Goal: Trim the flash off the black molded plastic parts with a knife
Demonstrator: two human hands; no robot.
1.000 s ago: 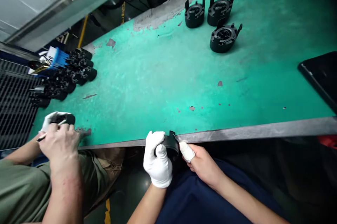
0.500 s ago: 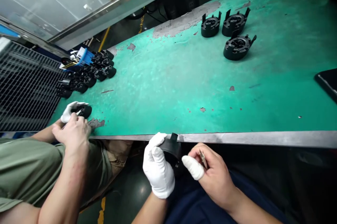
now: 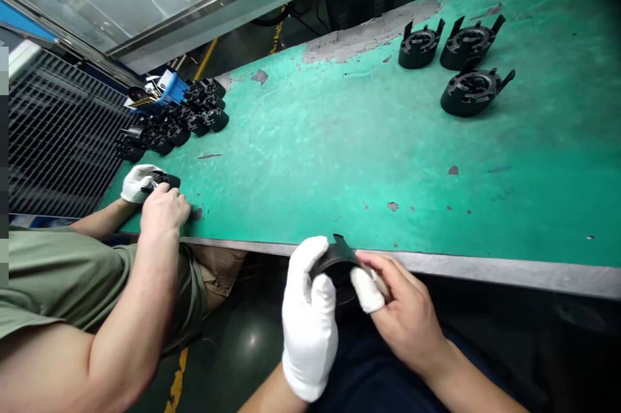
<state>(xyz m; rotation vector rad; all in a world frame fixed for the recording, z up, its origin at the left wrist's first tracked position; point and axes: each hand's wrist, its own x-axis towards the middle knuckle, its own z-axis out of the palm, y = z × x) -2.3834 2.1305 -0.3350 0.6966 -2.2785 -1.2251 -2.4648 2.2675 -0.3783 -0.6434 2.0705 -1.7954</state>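
A black ring-shaped part [image 3: 339, 256] with an upright tab is held at the table's front edge. My left hand [image 3: 310, 319], in a white glove, is closed round its left side. My right hand [image 3: 400, 309], bare except for a white cover on the thumb, has its fingers pressed together against the part's right side. Whatever small thing lies between those fingers is mostly hidden.
Three black round parts [image 3: 420, 47] with tabs stand on the green table [image 3: 310, 160] at the back right. At left, a person's hands [image 3: 165, 209] work on another part, near many black parts [image 3: 177, 125], a blue basket [image 3: 174, 89] and a metal rack [image 3: 58, 128].
My right hand has moved up and left to touch the black part. The slim metal tool seen in it before is now hidden. The part has tilted a little, and the view has shifted.
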